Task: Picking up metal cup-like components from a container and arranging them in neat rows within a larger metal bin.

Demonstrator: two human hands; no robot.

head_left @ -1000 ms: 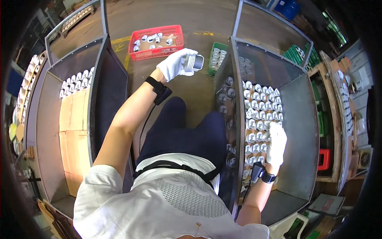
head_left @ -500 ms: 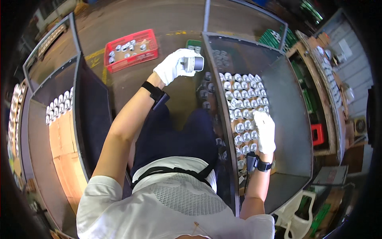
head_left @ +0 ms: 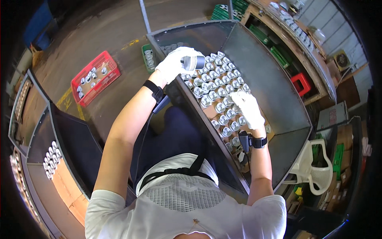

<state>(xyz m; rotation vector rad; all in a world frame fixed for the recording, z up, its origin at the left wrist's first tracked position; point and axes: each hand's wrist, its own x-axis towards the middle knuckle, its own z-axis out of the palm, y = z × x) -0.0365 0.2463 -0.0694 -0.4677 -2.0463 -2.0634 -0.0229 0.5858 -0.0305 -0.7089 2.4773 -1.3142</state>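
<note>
My left hand [head_left: 176, 63], in a white glove, is closed around a piston [head_left: 196, 63] with a dark skirt and bright ring grooves, held on its side above the bin's near-left edge. In the grey metal bin [head_left: 274, 67] on the right, several rows of silver pistons [head_left: 213, 95] stand on brown cardboard. My right hand [head_left: 249, 110], also gloved in white, reaches down among these rows. Its fingers are bent round a piston [head_left: 235, 108], which they mostly hide.
A red crate [head_left: 97, 82] with loose pistons sits on the floor at the left, and a green crate [head_left: 148, 57] adjoins the bin. Another bin [head_left: 71, 131] at the left holds pistons on cardboard. A white plastic chair [head_left: 314, 169] and a loaded workbench [head_left: 286, 30] flank the right side.
My view has turned to the right, so the bin now lies more centrally and the red crate further left. My left hand still holds its piston; my right hand stays among the rows.
</note>
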